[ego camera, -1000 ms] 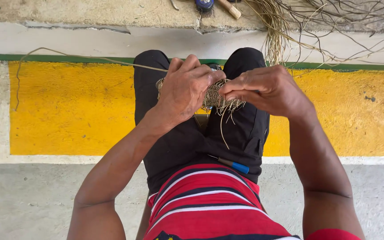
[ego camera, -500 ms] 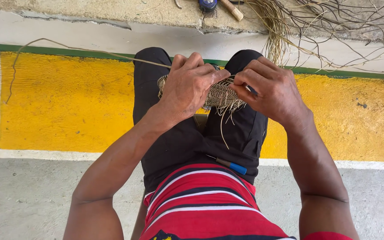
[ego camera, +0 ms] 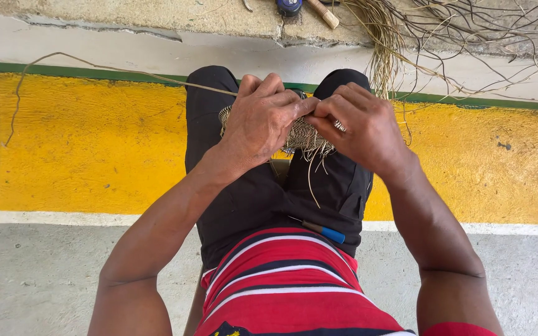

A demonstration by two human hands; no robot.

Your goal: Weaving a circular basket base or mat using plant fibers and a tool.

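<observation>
Left hand: fingers curled tight over the woven fibre piece, pinching its upper edge.
Right hand: fingers closed on the same piece from 3 o'clock, fingertips meeting the left hand's; a ring shows on one finger.
Woven fibre piece: held above the knees, loose ends hanging toward 6 o'clock.
Long strand: runs from the left hand out toward 9 o'clock.
Fibre bundle: lies on the ledge at 1 o'clock.
Blue-handled tool: rests on the lap at 6 o'clock.
</observation>
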